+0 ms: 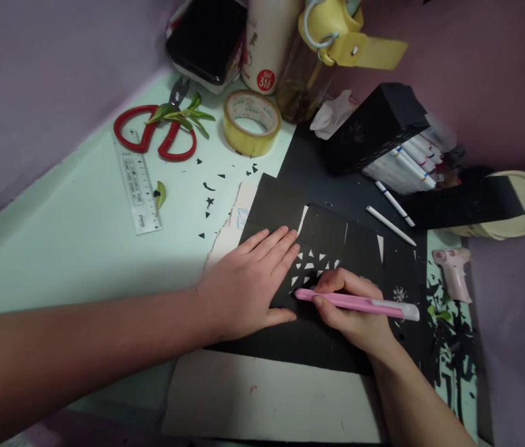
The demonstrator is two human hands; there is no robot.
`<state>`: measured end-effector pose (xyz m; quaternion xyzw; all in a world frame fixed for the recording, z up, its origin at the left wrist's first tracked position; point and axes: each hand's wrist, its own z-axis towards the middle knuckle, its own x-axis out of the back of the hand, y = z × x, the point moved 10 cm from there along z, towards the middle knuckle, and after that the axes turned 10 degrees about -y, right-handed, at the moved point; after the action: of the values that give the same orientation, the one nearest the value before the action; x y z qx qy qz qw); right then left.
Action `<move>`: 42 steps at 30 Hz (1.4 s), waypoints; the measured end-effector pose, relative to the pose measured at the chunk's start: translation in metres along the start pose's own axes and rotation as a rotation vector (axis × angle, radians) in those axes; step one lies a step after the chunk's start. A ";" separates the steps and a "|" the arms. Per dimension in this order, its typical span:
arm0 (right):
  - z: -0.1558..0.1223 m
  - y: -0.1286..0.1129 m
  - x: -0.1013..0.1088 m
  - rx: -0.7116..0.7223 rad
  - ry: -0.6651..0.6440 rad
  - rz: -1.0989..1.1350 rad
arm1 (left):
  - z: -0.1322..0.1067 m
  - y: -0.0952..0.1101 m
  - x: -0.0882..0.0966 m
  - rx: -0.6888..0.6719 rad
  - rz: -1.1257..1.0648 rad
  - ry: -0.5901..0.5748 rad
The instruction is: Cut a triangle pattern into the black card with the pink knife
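Observation:
A sheet of black paper (272, 205) lies on a pale board (272, 397), with a cluster of small white cut-out shapes (309, 266) near its middle. My left hand (257, 279) presses flat on the paper just left of those shapes, fingers stretched out and holding nothing. Between the thumb and fingers of my right hand (350, 310) is a slim pink craft knife (350, 300) with a whitish end. Its front end points left, at the paper just below the cut-outs; the blade is too small to make out clearly.
Red-handled scissors (176, 139), a clear ruler (136, 186) and a tape roll (252, 124) lie at the upper left, near black paper scraps (210, 202). A bottle (272, 43), a black pen box (374, 127) and white pens (390, 225) stand or lie behind. More scraps (458, 347) litter the right edge.

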<state>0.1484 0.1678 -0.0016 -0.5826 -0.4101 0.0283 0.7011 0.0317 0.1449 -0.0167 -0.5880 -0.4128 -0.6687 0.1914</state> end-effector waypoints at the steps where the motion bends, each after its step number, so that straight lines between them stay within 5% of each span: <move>1: 0.000 0.001 0.001 -0.008 0.005 0.002 | 0.000 0.000 0.000 0.001 0.001 -0.001; 12: -0.001 0.008 0.002 -0.042 0.046 0.028 | 0.000 0.000 -0.005 0.020 0.061 -0.027; 21: -0.033 0.014 0.028 -0.136 0.352 0.186 | 0.003 0.000 -0.006 0.034 0.064 -0.091; 27: -0.035 0.010 0.016 -0.212 0.354 0.186 | 0.002 -0.001 -0.007 0.022 0.077 -0.068; 34: -0.029 -0.010 0.010 -0.030 0.309 -0.129 | 0.000 0.000 -0.005 0.010 0.073 -0.025; 42: -0.026 -0.010 0.007 -0.001 0.245 -0.093 | -0.003 0.000 -0.002 -0.002 0.058 0.020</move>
<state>0.1644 0.1474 0.0109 -0.5622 -0.3479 -0.0759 0.7464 0.0310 0.1421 -0.0186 -0.5933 -0.3930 -0.6690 0.2144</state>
